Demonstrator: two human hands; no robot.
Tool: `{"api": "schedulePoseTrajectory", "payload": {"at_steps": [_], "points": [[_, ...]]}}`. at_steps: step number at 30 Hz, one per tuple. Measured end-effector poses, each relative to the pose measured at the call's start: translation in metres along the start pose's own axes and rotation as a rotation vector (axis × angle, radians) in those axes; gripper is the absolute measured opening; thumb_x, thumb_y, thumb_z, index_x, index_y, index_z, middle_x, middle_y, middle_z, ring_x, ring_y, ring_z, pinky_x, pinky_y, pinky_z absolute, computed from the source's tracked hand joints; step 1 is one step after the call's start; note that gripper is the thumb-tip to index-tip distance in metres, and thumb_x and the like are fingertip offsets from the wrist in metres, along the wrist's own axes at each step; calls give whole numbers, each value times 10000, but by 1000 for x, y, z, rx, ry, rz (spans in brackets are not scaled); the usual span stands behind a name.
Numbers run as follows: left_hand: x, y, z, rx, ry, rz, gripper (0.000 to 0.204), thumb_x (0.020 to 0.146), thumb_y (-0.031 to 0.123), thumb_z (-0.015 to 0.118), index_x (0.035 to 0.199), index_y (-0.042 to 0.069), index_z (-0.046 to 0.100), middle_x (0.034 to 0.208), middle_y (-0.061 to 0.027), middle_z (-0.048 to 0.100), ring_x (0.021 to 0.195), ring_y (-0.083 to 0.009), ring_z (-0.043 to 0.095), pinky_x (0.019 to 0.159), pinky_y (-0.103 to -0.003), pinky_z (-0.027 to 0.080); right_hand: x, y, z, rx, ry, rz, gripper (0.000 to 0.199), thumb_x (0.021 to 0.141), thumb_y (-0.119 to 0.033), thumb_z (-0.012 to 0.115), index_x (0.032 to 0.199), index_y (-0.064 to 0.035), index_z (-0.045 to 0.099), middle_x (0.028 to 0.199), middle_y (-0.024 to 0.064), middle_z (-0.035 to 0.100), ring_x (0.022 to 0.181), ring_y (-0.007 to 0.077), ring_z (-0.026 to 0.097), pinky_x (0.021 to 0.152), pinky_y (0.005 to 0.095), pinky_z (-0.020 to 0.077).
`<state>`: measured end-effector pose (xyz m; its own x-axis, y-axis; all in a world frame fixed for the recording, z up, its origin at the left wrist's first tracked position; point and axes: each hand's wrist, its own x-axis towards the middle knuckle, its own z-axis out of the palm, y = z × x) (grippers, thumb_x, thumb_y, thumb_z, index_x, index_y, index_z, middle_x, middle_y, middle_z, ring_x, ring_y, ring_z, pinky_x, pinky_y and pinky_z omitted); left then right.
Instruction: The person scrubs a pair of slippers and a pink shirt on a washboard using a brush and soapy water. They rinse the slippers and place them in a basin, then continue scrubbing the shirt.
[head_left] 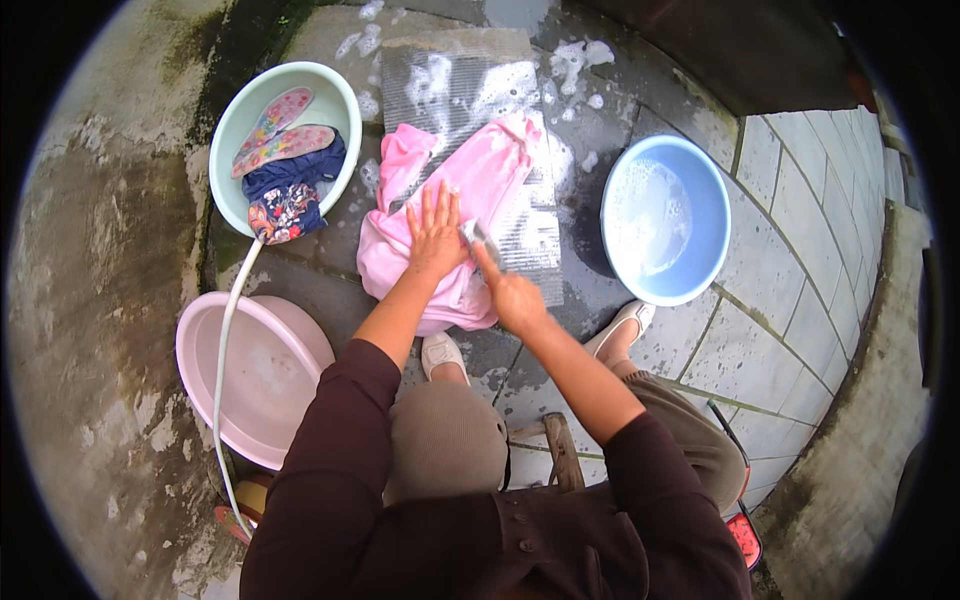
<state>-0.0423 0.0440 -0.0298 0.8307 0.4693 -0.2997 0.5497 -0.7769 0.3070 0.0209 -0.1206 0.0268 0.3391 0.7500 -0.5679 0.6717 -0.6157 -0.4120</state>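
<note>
A wet pink garment (485,170) lies spread over a grey ridged washing slab (455,70) streaked with suds. My left hand (437,235) presses flat on the garment, its fingers stretched out and spread. Just to its right, my right hand (517,300) is closed round the near end of a scrub brush (480,238), its index finger lying along the handle. The brush's far end, pale and grey, rests against the pink cloth; its bristles are hidden.
A pale green basin (352,100) at left holds patterned insoles (285,147) and navy floral cloth (290,205). Below it a pink basin (255,390) leans, crossed by a white hose (222,350). A blue basin (712,225) with sudsy water stands right. A wooden stool (562,450) is beneath me.
</note>
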Motion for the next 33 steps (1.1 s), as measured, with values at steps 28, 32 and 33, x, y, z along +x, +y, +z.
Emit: {"api": "schedulePoseTrajectory", "payload": {"at_steps": [28, 32, 33], "points": [[1, 8, -21, -3, -307, -129, 1290, 605, 672, 744, 1538, 133, 35, 1583, -132, -166, 1433, -392, -193, 1030, -746, -33, 61, 22, -51, 110, 176, 205, 544, 985, -235, 384, 1499, -299, 216, 842, 231, 679, 751, 406, 667, 680, 512, 522], [1, 4, -27, 91, -338, -98, 1314, 602, 686, 737, 1534, 108, 12, 1581, -154, -151, 1430, -404, -192, 1027, -753, -6, 3, -1, -13, 18, -39, 51, 622, 946, -170, 381, 1506, -352, 179, 858, 245, 681, 721, 372, 687, 664, 514, 536], [1, 6, -29, 59, -335, -106, 1315, 593, 676, 748, 1535, 117, 21, 1584, -145, -145, 1432, -401, -186, 1030, -751, -5, 0, 7, -17, -32, -58, 43, 603, 962, -186, 376, 1503, -367, 180, 872, 236, 684, 736, 367, 690, 661, 512, 537]]}}
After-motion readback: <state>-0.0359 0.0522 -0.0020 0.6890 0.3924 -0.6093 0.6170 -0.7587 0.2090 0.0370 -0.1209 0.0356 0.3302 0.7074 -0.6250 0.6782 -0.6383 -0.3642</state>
